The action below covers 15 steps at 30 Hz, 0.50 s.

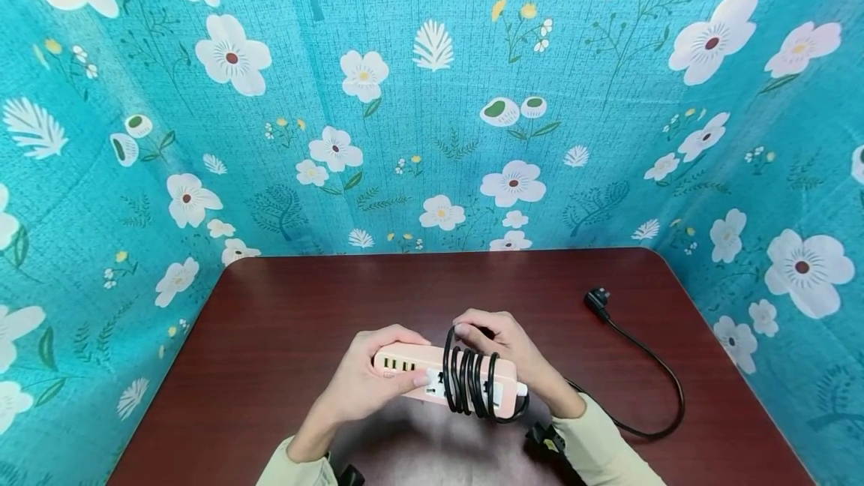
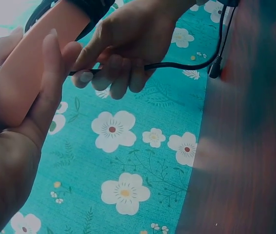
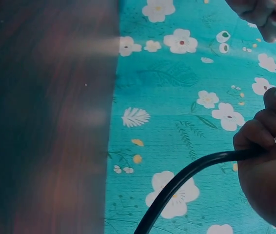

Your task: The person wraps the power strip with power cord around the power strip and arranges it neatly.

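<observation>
A pink power strip [image 1: 412,355] with sockets and several USB ports is held above the table, tilted slightly down to the right. My left hand [image 1: 367,377] grips its left end, thumb across the front face. Black cord [image 1: 466,381] lies in several loops round the strip's right half. My right hand [image 1: 502,343], just behind those loops, pinches the cord between thumb and fingers. In the right wrist view, the cord [image 3: 177,187] passes through the curled fingers of the right hand [image 3: 269,141]. Its free length runs to the plug [image 1: 597,301] on the table.
The dark red-brown table [image 1: 304,306] extends under both hands. Blue flowered cloth [image 1: 405,111] hangs behind it and at both sides. The slack cord curves over the table's right side. Black wrist gear [image 1: 545,439] sits by the right sleeve.
</observation>
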Motion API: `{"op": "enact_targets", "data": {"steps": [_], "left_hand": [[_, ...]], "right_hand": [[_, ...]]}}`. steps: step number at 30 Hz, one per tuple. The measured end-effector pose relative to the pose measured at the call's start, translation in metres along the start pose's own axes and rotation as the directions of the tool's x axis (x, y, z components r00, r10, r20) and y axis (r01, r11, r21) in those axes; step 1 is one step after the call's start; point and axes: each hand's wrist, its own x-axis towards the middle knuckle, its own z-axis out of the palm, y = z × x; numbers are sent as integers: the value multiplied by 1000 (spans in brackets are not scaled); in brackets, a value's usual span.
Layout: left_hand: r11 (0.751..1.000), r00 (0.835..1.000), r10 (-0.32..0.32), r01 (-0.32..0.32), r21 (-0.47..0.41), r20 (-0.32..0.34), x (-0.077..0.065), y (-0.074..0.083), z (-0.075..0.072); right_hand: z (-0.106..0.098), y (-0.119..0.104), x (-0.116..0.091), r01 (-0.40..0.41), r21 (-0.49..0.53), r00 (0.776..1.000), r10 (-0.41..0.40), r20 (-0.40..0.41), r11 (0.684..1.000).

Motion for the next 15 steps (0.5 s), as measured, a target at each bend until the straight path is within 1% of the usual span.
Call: {"op": "enact_targets", "data": {"steps": [4, 7, 12, 14, 15], "left_hand": [[1000, 999, 24, -24, 15, -27, 2, 0, 1], [999, 998, 44, -43, 19, -48, 3, -2, 1], [999, 997, 32, -31, 14, -70, 5, -5, 1], [1000, 997, 15, -15, 6, -77, 5, -6, 1], [1000, 997, 10, -10, 6, -83, 5, -7, 1]], "right_hand": [[5, 5, -2, 23, 51, 1000, -23, 6, 998], [9, 8, -4, 34, 34, 999, -34, -9, 999], [14, 10, -6, 47, 4, 998, -47, -33, 999], [14, 8, -6, 63, 55, 998, -62, -31, 996], [14, 5, -5, 69, 101, 997, -67, -25, 992]]}}
